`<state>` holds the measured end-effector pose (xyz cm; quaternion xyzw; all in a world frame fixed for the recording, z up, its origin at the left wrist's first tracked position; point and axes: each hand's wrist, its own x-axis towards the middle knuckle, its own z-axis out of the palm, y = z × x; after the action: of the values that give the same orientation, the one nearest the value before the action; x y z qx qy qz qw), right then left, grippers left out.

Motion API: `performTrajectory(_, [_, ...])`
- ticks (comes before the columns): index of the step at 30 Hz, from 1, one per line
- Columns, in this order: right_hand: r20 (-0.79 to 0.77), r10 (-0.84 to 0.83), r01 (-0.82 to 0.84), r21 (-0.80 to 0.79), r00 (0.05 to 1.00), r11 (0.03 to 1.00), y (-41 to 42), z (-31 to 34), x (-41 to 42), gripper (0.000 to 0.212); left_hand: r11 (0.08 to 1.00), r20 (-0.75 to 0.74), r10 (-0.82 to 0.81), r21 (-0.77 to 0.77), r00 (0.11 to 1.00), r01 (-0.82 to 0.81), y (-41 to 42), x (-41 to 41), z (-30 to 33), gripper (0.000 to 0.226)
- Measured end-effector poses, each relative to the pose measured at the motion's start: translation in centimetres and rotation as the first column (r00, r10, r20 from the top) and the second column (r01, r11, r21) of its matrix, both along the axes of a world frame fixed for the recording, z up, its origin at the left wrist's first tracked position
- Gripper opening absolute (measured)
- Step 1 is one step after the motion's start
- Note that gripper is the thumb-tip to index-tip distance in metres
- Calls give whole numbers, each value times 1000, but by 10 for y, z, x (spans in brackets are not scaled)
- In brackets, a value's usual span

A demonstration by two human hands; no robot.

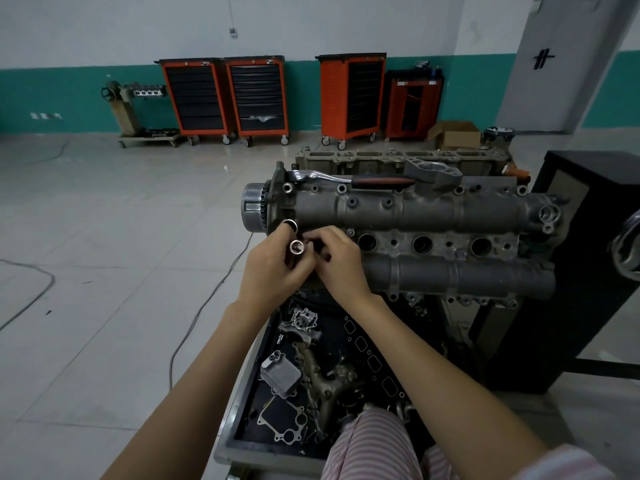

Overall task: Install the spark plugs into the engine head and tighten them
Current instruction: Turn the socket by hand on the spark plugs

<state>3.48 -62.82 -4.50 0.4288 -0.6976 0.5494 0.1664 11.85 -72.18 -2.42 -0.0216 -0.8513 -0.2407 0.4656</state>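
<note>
Hands meet at the grey cast-metal engine head's [433, 209] left end: left hand [273, 268] grips a shiny steel socket tube [297, 249], right hand [341, 261] pinches something hidden. Risk: a dropped part falls into the black parts tray [249, 393] below.

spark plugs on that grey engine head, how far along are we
Done: nothing shows as finished. Three round plug wells in the grey metal engine head look open and empty; a fourth is hidden behind the hands. In hand: the left hand grips a shiny metal socket tube, and the right hand works at its end. Left: seating every plug, then tightening with the chrome ratchet with black-and-red handle lying on the head.
</note>
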Motion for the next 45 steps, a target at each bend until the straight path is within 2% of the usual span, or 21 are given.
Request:
performTrajectory(2, [14,-31,31,-53,999,998,-2,-1,0,6,998,15,21,-65,1000,-20,0,-1,2,35])
performTrajectory(6, [-13,-51,50,-49,999,998,-3,0,-1,4,986,13,95,-141,995,-92,1,-6,1,48])
performTrajectory(10, [-13,-17,17,1,1000,1000,-1,-1,1,16,986,-25,95,-135,995,-97,1,-4,-2,33])
performTrajectory(12, [-72,-4,10,81,997,997,2,0,0,31,993,-29,63,-100,998,-65,1,-3,-2,26])
performTrajectory(14, [-128,7,14,158,992,987,4,1,0,36,996,-21,34,-82,999,-35,-1,-1,-3,23])
performTrajectory(18, [-142,22,-1,144,990,990,5,1,-1,28,997,4,21,-69,1000,-21,0,0,-2,24])
performTrajectory(23, [22,-39,39,-8,999,999,-1,2,0,7,990,13,100,-106,995,-98,2,-6,0,32])
performTrajectory(28, [-4,-48,47,-15,999,999,-1,2,1,8,978,-9,122,-170,993,-121,3,-6,-1,41])
performTrajectory(34, [-190,9,20,149,982,989,8,-1,5,54,984,-6,72,-165,997,-72,0,-3,-4,25])
performTrajectory(36, [-178,21,8,161,984,987,9,-1,4,50,988,2,65,-140,998,-64,1,-2,-4,23])
performTrajectory(38, [-170,30,-4,152,985,988,8,-1,3,36,990,14,72,-120,997,-70,2,-2,-3,22])
performTrajectory(41, [-57,0,4,66,998,998,5,0,2,18,986,13,97,-134,995,-95,4,-2,-1,30])
performTrajectory(45, [-7,-51,51,39,999,998,0,-1,1,8,981,-23,126,-147,992,-128,7,-5,2,34])
